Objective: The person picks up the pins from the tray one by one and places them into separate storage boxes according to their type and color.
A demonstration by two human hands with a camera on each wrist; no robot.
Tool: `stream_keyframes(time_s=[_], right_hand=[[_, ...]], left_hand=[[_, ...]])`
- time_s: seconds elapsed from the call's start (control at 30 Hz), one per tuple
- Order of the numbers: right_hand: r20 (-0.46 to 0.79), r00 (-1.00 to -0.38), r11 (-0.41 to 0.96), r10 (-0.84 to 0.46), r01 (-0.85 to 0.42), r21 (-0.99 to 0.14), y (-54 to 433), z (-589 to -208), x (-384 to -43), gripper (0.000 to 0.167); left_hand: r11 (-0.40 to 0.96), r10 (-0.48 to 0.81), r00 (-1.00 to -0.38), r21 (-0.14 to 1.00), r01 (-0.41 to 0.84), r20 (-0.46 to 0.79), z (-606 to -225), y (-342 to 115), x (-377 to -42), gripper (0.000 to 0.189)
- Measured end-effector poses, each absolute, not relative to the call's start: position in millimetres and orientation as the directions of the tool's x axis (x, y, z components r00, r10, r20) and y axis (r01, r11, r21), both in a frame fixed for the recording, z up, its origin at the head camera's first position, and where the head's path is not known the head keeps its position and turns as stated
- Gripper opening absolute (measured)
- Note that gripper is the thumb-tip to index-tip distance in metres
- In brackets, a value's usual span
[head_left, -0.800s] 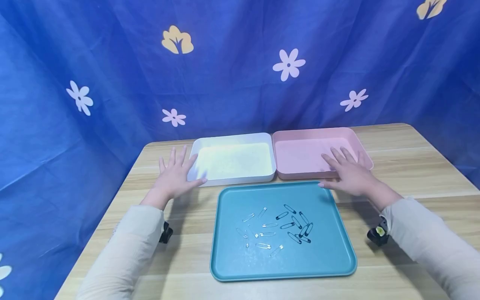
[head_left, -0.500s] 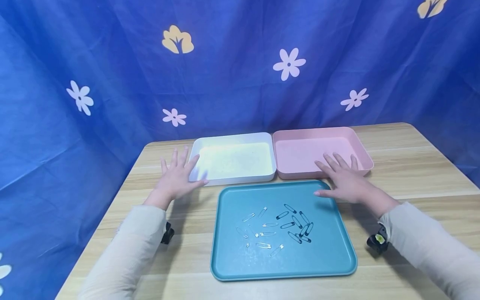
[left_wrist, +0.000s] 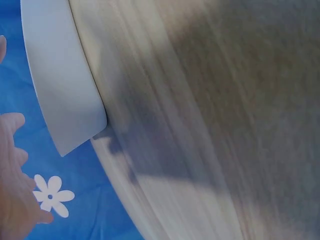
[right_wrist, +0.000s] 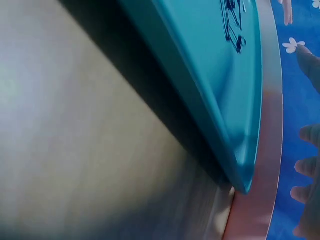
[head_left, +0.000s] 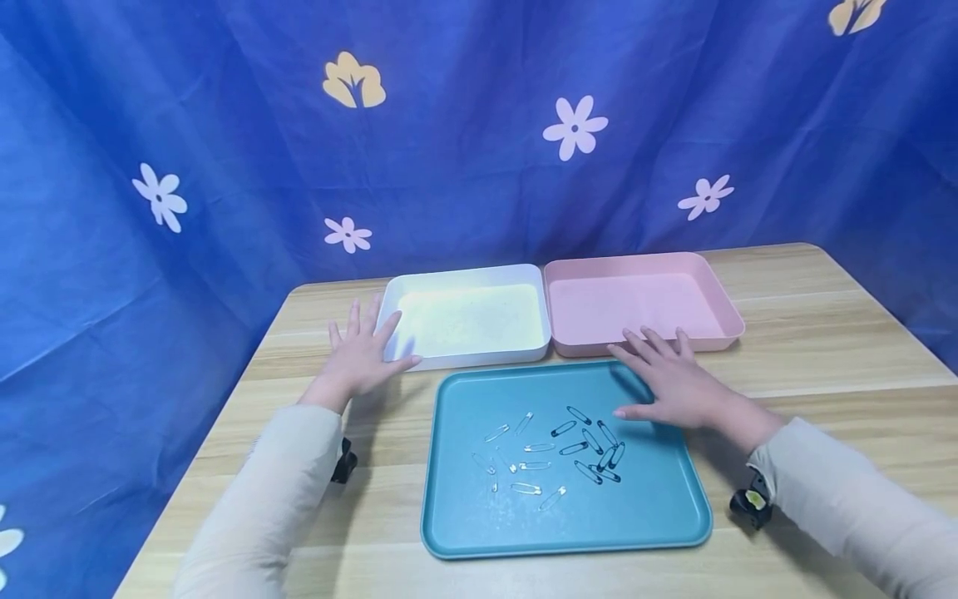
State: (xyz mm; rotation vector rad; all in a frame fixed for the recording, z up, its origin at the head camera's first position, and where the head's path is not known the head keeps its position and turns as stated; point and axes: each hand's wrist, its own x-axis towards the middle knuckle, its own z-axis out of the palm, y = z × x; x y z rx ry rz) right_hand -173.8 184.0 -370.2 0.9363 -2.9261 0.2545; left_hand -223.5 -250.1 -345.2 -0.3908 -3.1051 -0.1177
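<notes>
Here's the right hand (head_left: 677, 395), fingers straight and spread, hovering over the teal tray's (head_left: 636, 524) far right corner and hiding it from the head view; the right-wrist view does show that corner, but the fingers there are cut by the frame. Out past the tray's far left corner is the left hand (head_left: 358, 363), fingers fanned and straight too. Its thumb and fingertips overlap the white box (head_left: 464, 324) beyond the tray; whether they touch it, I can't tell. On the tray, light safety pins (head_left: 535, 467) lie left of its middle, pale enough to fade into the surface, and dark safety pins (head_left: 616, 456) lie right of it, some overlapping in a tangle of outlines. To the edges: a sliver of table (head_left: 389, 532) shows between the tray's far rim and the white box, while the pink box (head_left: 636, 299) sits so close beyond that rim that contact is hard to judge. Wider wood runs along the tray's left and right sides, with a sleeve (head_left: 846, 491) over each, cut off by the frame.
</notes>
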Motion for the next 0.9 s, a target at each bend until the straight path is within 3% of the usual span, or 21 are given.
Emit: stream_keyframes(time_s=[0.43,0.9], right_hand=[[0.155,-0.748,0.736,-0.646,-0.663,-0.132,173,-375,-159,0.086],[0.081,-0.736,0.715,-0.672,-0.674,-0.186,174,-380,-147,0.084]], left_hand=[[0.973,0.206,-0.977,0.118,0.199,-0.054,-349,-250,-224,0.089],[0.972,0.2,-0.976,0.144,0.186,-0.092,-355,-247,-226,0.085]])
